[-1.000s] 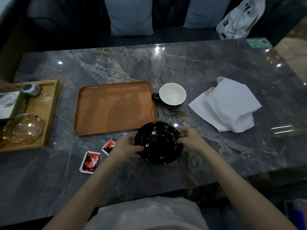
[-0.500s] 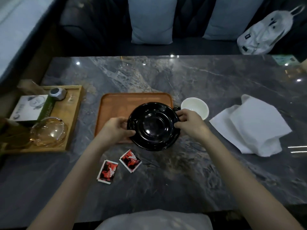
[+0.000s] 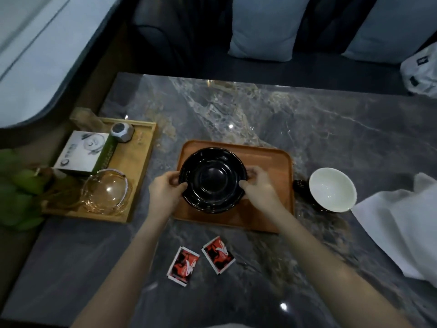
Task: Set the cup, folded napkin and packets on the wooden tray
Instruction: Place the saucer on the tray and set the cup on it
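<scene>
The rectangular wooden tray [image 3: 267, 216] is lying under our fingers; we are gripping the round black saucer [image 3: 212, 179] by opposite rims, left hand [image 3: 165, 191] and right hand [image 3: 257, 188], keeping it level, readying a seat for the white-lined cup [image 3: 332, 189] waiting beyond our right fingers.

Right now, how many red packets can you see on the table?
2. One packet lies near the table's front edge; the other packet lies just right of it, apart. Both are off the wooden tray. None appears hidden.
</scene>
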`<action>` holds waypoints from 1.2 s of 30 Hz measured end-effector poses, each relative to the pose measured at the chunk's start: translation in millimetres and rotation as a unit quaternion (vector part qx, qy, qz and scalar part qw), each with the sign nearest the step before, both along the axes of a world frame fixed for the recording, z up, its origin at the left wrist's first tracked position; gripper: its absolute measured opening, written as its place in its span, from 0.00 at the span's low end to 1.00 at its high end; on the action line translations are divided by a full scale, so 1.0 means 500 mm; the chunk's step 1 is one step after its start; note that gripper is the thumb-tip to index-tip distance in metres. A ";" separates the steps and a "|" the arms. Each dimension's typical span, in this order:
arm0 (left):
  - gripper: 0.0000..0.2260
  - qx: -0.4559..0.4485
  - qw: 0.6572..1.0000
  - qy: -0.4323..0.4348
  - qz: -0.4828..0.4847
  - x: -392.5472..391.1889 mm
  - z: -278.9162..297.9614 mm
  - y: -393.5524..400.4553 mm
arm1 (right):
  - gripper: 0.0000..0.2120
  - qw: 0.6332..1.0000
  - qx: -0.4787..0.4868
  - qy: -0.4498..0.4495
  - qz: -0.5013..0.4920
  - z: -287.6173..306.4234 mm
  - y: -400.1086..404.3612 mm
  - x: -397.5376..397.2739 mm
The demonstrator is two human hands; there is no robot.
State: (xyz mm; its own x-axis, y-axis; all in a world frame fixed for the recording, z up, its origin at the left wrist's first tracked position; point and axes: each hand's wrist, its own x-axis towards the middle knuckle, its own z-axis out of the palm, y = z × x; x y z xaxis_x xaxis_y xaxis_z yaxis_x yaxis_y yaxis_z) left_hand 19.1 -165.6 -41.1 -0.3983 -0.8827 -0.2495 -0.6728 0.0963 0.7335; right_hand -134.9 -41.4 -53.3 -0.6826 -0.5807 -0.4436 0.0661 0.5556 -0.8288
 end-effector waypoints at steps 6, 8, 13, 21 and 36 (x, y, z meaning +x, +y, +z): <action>0.15 0.025 0.999 -0.030 0.019 -0.008 -0.029 -0.034 | 0.16 0.998 0.032 0.049 0.024 -0.039 -0.045 -0.007; 0.16 0.014 0.999 -0.043 0.012 -0.013 -0.031 -0.041 | 0.15 0.998 0.032 0.050 0.021 -0.046 -0.052 -0.007; 0.15 0.000 0.998 -0.064 -0.018 -0.019 -0.039 -0.048 | 0.16 0.999 0.027 0.043 0.012 -0.068 -0.058 -0.009; 0.11 -0.013 0.995 -0.092 -0.037 -0.024 -0.038 -0.044 | 0.16 0.999 0.025 0.043 0.005 -0.082 -0.055 -0.009; 0.11 -0.162 0.951 -0.227 -0.131 -0.044 -0.016 -0.028 | 0.10 0.977 0.102 0.127 0.141 -0.028 -0.024 -0.035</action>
